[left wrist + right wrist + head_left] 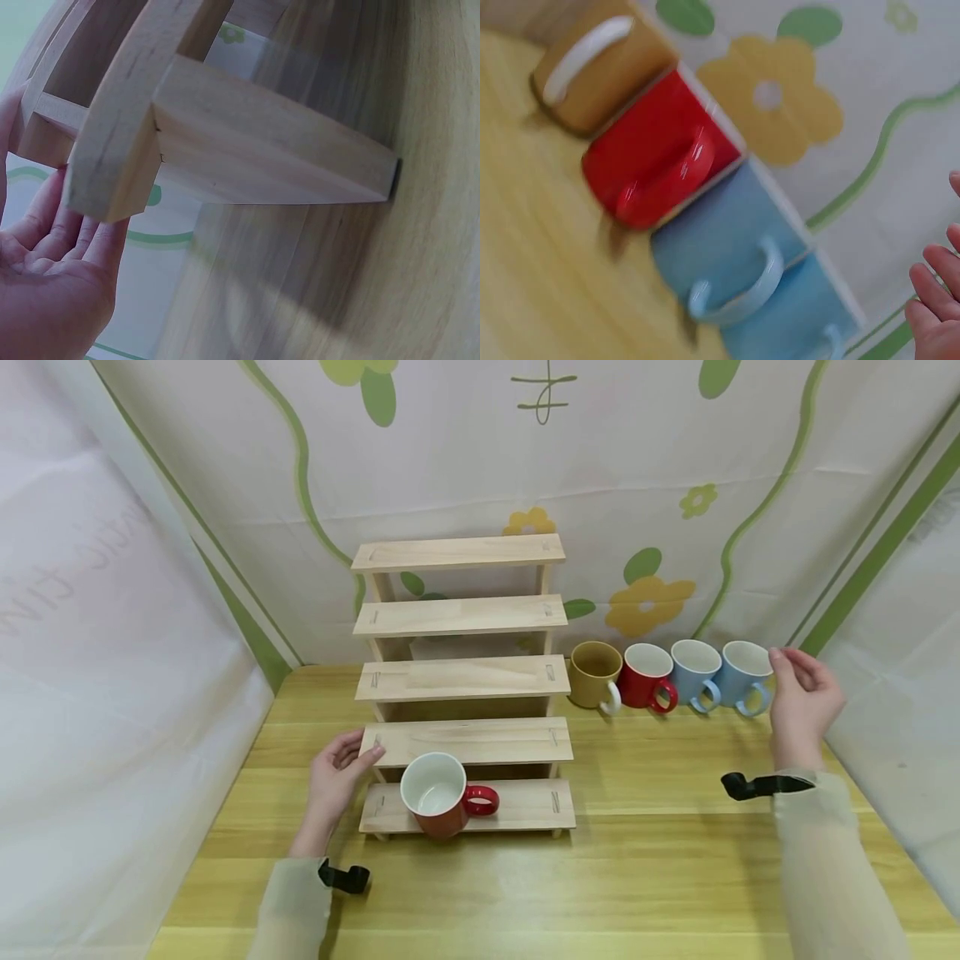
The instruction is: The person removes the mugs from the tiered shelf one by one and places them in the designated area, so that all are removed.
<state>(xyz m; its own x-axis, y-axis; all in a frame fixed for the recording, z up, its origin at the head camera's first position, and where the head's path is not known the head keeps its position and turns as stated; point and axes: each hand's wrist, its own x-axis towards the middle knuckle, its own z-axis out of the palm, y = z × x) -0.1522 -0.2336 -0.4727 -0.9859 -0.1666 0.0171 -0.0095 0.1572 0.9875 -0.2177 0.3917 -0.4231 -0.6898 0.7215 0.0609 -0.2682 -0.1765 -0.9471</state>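
A wooden stepped rack [465,741] with several shelves stands mid-table in the head view. My left hand [339,777] holds the left end of its second-lowest shelf, thumb over the board. In the left wrist view, the fingers [56,229] reach behind the board's end. A red mug [442,818] with a white inside sits on the lowest shelf, handle to the right. My right hand [806,702] hangs in the air, fingers loosely bent and holding nothing. Beside it is the rightmost light blue mug [735,678]; they look apart in the right wrist view.
Right of the rack, a row continues with a mustard mug [592,685] with a white handle, another red mug [639,689] and another light blue mug [686,687]. A flower-patterned curtain [450,460] hangs behind the wooden table [637,860] and along both sides.
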